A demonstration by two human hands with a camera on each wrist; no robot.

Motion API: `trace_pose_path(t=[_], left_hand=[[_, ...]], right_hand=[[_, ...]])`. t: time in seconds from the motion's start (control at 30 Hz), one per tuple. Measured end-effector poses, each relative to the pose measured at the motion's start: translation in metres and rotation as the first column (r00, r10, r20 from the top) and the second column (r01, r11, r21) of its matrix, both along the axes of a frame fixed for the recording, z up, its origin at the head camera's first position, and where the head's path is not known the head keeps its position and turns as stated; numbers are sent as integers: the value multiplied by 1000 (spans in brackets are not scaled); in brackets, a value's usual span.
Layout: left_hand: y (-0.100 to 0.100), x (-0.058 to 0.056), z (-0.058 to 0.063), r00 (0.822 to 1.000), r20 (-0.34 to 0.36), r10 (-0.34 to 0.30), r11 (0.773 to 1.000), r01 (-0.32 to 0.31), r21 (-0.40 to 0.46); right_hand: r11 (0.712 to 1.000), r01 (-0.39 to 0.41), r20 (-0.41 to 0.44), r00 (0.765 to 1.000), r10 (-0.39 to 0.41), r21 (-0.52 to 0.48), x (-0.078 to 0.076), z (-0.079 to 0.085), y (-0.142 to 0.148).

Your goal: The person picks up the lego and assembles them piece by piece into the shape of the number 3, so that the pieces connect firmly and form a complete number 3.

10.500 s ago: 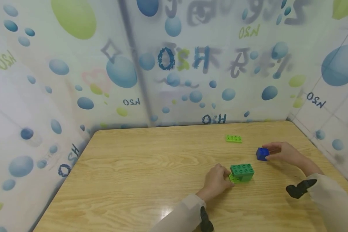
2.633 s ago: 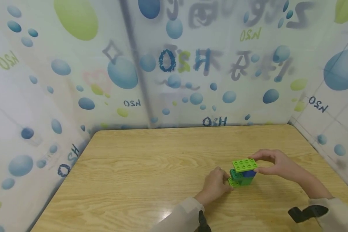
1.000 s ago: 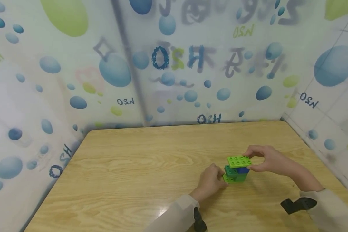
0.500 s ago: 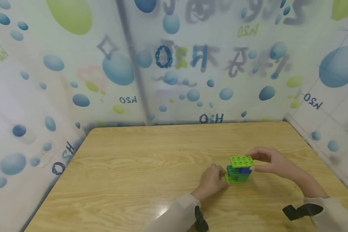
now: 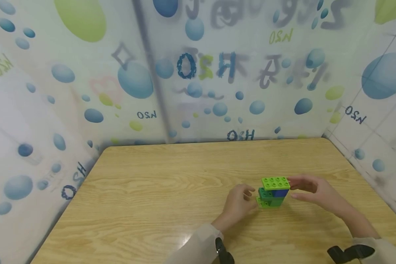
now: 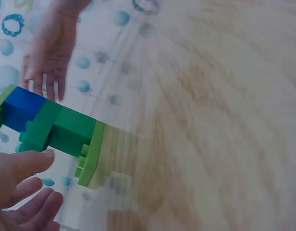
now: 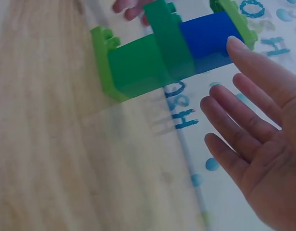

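Observation:
A stack of toy building bricks stands on the table. At its bottom is a lime-green plate [image 6: 92, 154], then a green brick [image 6: 73, 129], a wider green brick [image 7: 169, 45], a blue brick [image 7: 210, 41] and a second lime-green plate [image 5: 275, 183] on top. The top plate overhangs the blue brick to the left. My left hand [image 5: 238, 202] is just left of the stack, fingers loosely bent and holding nothing. On the other side, my right hand [image 5: 321, 194] has its fingers spread, apart from the stack, with the thumb near the blue brick.
The wooden table [image 5: 171, 190] reaches back to a patterned wall covering [image 5: 198, 91] with blue and green bubbles, which also runs along both sides. Each forearm has a dark strap [image 5: 349, 253] at the sleeve.
Earlier my right hand held the blue brick and a lime plate lay farther back; both are now on the stack. Since half a second ago, both hands have let go and drawn slightly away.

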State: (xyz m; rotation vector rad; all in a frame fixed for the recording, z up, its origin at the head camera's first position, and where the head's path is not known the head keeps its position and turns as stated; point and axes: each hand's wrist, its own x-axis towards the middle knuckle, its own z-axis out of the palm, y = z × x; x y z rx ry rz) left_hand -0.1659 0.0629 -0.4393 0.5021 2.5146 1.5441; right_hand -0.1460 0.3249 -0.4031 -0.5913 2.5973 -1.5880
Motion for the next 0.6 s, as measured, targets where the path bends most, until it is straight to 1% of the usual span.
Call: trace_pose_path(t=[0.07,0.13,0.23,0.3,0.37,0.43,0.5,0.6], left_hand=[[0,2,2,1000,-8,26,996,-26,90],[1,4,2,999,-27,41,986,-36,163],[6,8,1,997,-51,61,974,-48,223],[9,10,-1,996,-60,72,968,-55,244],[13,13,-2,995,-55,87,965,-70,252],[16,15,-3,994,-50,93,962,-77,262],[18,17,-3,994,-48,96,961,-80,265],[20,18,-3,995,-45,94,959,-79,272]], right_hand=[[999,17,33,999,-15,-42,3,-6,1],[995,34,65,997,-28,-91,4,-12,1],[989,71,88,994,-60,-130,7,-19,-2],[985,100,97,991,-87,-140,8,-24,-5],[982,134,105,987,-121,-132,10,-27,-9],[978,154,115,984,-138,-142,11,-29,-12],[975,160,118,983,-143,-154,13,-32,-14],[969,146,110,986,-126,-198,14,-36,-17]])
